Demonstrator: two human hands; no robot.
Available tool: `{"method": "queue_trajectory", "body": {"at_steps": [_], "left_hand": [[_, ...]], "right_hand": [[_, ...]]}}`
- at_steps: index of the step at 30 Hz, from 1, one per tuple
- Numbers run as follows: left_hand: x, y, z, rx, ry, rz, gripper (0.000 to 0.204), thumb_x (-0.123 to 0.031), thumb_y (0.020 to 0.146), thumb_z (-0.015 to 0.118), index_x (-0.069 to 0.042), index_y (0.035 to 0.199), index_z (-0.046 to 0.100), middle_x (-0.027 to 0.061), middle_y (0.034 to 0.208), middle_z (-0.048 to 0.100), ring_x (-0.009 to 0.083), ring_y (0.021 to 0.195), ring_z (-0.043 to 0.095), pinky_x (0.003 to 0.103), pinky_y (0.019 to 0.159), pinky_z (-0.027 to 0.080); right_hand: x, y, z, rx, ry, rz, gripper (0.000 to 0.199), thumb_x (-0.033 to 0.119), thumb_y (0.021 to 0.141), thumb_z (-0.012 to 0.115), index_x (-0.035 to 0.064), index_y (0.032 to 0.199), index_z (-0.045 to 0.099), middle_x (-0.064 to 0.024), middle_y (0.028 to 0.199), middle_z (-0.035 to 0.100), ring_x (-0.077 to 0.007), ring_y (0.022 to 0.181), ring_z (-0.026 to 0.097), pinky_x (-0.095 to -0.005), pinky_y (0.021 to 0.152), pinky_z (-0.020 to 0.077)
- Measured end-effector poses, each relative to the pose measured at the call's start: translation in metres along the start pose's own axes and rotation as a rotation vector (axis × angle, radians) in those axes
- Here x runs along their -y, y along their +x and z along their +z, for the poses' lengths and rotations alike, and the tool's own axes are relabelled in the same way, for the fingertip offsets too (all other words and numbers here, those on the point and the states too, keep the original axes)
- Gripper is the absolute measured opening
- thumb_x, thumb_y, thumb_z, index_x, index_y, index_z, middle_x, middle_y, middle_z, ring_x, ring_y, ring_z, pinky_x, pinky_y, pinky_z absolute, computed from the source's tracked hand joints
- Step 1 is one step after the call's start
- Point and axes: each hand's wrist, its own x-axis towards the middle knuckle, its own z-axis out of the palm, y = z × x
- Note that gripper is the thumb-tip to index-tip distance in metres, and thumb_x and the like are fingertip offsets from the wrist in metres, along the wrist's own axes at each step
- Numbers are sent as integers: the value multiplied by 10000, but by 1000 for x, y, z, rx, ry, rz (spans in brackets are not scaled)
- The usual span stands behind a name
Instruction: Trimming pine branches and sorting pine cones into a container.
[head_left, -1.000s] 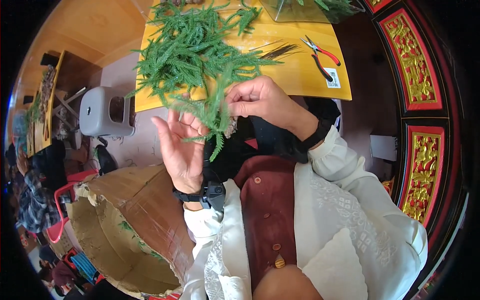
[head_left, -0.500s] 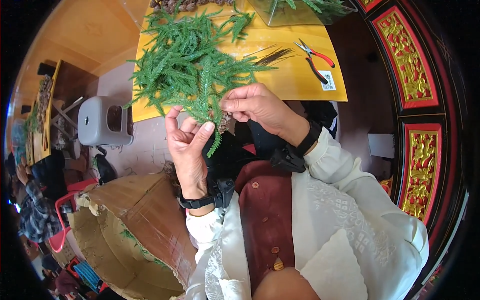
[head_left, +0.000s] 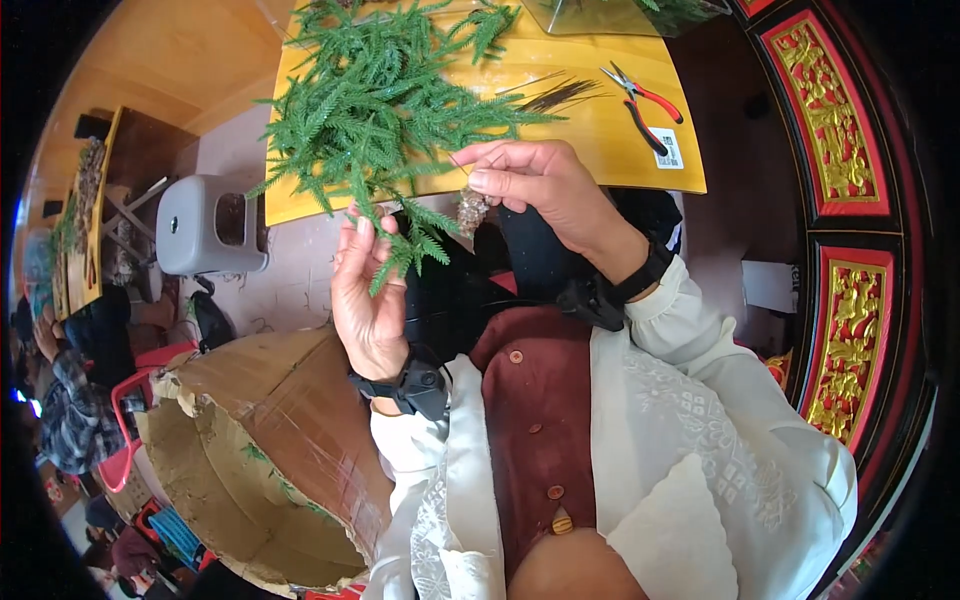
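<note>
My left hand (head_left: 368, 290) is closed on a green artificial pine sprig (head_left: 408, 243), pinching it between thumb and fingers below the table's front edge. My right hand (head_left: 545, 190) pinches a thin wire, and from it a small brown pine cone (head_left: 472, 212) hangs just under the fingertips, beside the sprig. A big heap of green sprigs (head_left: 370, 110) lies on the yellow table (head_left: 590, 155) beyond both hands. Dark thin wires (head_left: 560, 95) are bunched to the right of the heap. Whether the wire touches the sprig, I cannot tell.
Red-and-black pliers (head_left: 645, 105) lie at the table's right. A clear box (head_left: 630, 18) stands at the far edge. To the left are a grey stool (head_left: 205, 225) and an open cardboard box (head_left: 290, 420). Another person's plaid sleeve (head_left: 80, 400) shows at far left.
My right hand has drawn right, and the pine cone now hangs apart from the sprig. My left hand has turned and lowered slightly, still holding the sprig.
</note>
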Motion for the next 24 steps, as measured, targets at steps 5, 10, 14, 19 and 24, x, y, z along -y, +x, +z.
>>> {"method": "queue_trajectory", "body": {"at_steps": [5,10,14,19,24], "left_hand": [[-5,2,-6,18,-183,-116,230,-43,895,586,2,1118,551,119,996,640,190,857,649,277,683,559],[-8,9,-12,3,-371,-232,230,-58,912,564,42,1117,537,149,1000,636,213,868,659,252,586,580],[-7,13,-20,111,-559,-374,234,-75,931,533,63,1121,524,187,1009,627,235,898,661,270,616,602],[-1,11,-18,251,-567,-389,250,-88,945,507,76,1134,498,217,1066,608,270,944,651,303,679,612],[-3,8,-8,224,-589,-316,446,-223,952,521,112,1216,392,316,1217,491,324,992,624,388,793,570]], "right_hand": [[0,-4,0,161,46,-141,121,77,839,630,-26,887,670,-102,1144,604,-81,790,539,-223,707,437],[6,-8,6,335,-121,-340,57,57,805,659,2,805,673,-116,1145,605,-80,763,549,-227,693,447],[5,-10,20,398,-234,-308,82,79,783,688,1,765,669,-102,1144,615,-22,608,480,-205,543,402],[-11,-5,27,439,-357,-376,85,68,791,689,-13,795,664,-74,1070,628,-26,584,462,-201,517,384],[-15,-4,24,364,-290,-354,72,63,794,688,-2,817,669,-49,1021,626,-30,589,464,-202,530,384]]}}
